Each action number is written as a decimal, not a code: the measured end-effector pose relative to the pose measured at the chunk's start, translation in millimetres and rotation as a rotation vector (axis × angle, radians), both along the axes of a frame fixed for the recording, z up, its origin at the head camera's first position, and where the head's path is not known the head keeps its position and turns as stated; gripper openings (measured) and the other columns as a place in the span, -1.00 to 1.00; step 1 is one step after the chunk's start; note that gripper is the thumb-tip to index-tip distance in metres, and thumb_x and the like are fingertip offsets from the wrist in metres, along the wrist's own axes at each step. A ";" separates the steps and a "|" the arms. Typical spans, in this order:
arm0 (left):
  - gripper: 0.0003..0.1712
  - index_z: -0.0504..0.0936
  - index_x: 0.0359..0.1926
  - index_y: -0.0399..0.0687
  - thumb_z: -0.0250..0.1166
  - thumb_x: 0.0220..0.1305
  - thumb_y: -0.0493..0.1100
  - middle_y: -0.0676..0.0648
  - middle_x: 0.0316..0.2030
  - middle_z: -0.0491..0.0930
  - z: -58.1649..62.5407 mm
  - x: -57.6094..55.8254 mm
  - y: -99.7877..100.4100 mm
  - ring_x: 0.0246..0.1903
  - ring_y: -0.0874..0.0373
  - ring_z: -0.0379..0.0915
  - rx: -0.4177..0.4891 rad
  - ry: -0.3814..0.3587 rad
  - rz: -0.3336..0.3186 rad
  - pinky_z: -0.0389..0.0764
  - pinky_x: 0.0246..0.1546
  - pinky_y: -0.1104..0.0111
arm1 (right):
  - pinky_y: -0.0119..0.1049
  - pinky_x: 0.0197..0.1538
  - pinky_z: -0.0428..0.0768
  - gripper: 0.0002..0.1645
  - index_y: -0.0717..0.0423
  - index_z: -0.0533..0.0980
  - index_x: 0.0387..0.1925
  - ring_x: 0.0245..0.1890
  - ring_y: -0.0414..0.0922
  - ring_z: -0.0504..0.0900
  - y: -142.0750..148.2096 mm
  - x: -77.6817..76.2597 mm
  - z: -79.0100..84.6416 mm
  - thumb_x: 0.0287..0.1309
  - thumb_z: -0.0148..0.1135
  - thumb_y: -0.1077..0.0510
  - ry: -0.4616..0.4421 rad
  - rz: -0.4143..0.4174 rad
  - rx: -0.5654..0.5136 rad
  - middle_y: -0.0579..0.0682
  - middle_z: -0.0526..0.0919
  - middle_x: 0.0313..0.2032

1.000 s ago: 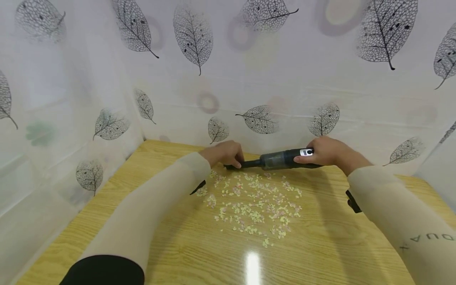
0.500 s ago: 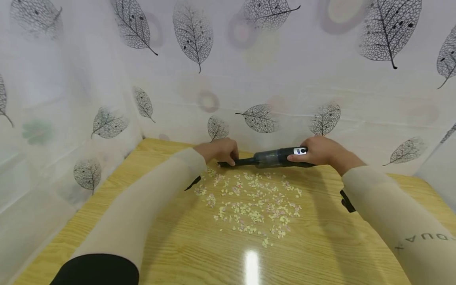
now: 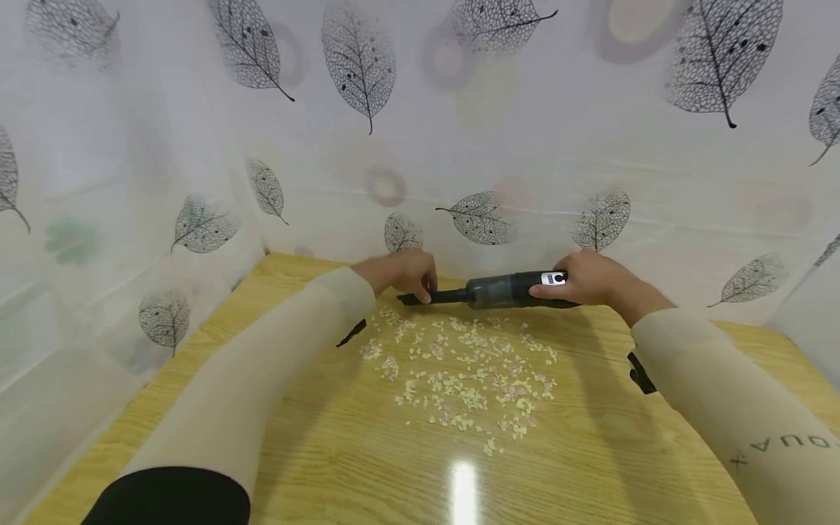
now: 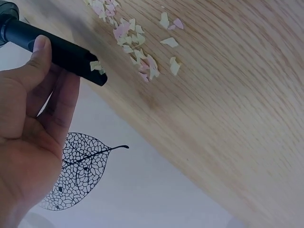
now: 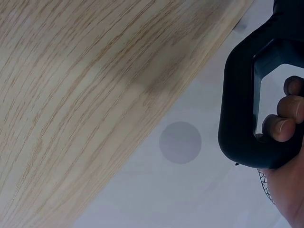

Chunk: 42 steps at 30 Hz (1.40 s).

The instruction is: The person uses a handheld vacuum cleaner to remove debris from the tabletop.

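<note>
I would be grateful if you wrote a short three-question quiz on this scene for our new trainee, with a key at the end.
1. Multiple choice: how do the yellow and pink scraps lie on the table?
a) stacked in one tall pile
b) scattered loosely
c) in a single straight row
2. True or false: the left hand holds the nozzle of the handheld vacuum, while the right hand grips its handle.
3. Fill in: the pale sheet behind the table is printed with dark, veined ____.

Key: 1. b; 2. true; 3. leaves.
</note>
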<state>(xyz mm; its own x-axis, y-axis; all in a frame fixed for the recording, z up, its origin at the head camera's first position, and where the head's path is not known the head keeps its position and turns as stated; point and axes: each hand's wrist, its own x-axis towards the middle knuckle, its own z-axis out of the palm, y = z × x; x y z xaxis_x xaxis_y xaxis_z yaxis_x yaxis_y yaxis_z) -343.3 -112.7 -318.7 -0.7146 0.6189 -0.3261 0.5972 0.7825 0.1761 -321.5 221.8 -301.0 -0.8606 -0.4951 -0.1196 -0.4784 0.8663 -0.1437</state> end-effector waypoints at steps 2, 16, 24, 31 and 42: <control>-0.66 0.73 0.02 -0.07 0.42 0.27 -0.05 -0.06 -0.05 0.74 -1.1 -0.4 -0.6 -0.01 0.09 0.65 -0.024 0.000 -0.002 0.62 0.12 0.28 | -0.32 -0.51 0.33 -0.33 -0.03 0.48 -0.64 -0.68 -0.19 0.32 -2.1 -0.5 -1.4 0.19 0.15 -0.49 0.004 0.003 0.001 -0.11 0.43 -0.66; -0.64 0.73 0.02 -0.10 0.45 0.23 -0.07 -0.06 -0.04 0.74 -1.1 0.8 -4.6 0.00 0.07 0.64 -0.035 -0.041 0.007 0.64 0.09 0.30 | -0.32 -0.51 0.35 -0.31 -0.05 0.43 -0.68 -0.67 -0.18 0.34 -11.7 0.0 -2.7 0.15 0.17 -0.51 0.022 0.012 0.004 -0.12 0.40 -0.69; -0.56 0.76 -0.10 -0.13 0.56 0.07 0.03 -0.07 -0.15 0.75 -3.1 1.9 -5.8 -0.16 0.08 0.67 -0.028 0.012 0.016 0.69 -0.08 0.31 | -0.32 -0.53 0.36 -0.30 -0.06 0.48 -0.65 -0.65 -0.16 0.37 -18.5 1.5 -1.6 0.12 0.15 -0.55 0.025 0.002 0.016 -0.11 0.46 -0.64; -0.56 0.74 -0.06 -0.14 0.57 0.06 -0.03 -0.09 -0.11 0.73 -1.9 5.7 -8.5 -0.30 0.07 0.71 -0.006 -0.042 0.106 0.73 -0.29 0.37 | -0.32 -0.55 0.34 -0.29 -0.05 0.47 -0.64 -0.66 -0.17 0.35 -22.6 0.1 -3.8 0.13 0.14 -0.56 0.022 0.018 0.015 -0.10 0.45 -0.64; -0.62 0.74 -0.09 -0.14 0.56 0.07 -0.11 -0.09 -0.15 0.71 0.9 10.4 -9.3 -0.28 0.02 0.69 0.035 -0.125 0.165 0.73 -0.43 0.38 | -0.32 -0.53 0.30 -0.30 -0.03 0.48 -0.61 -0.66 -0.19 0.26 -23.0 -2.4 -5.1 0.14 0.14 -0.54 0.028 0.038 0.030 -0.10 0.37 -0.65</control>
<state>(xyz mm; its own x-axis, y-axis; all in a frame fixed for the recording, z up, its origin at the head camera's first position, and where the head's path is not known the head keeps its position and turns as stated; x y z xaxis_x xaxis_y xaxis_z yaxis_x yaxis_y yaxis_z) -333.0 -122.0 -317.8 -0.7625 0.5094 -0.3988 0.4333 0.8599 0.2698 -323.9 198.7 -306.0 -0.8445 -0.5240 -0.1111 -0.5144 0.8512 -0.1045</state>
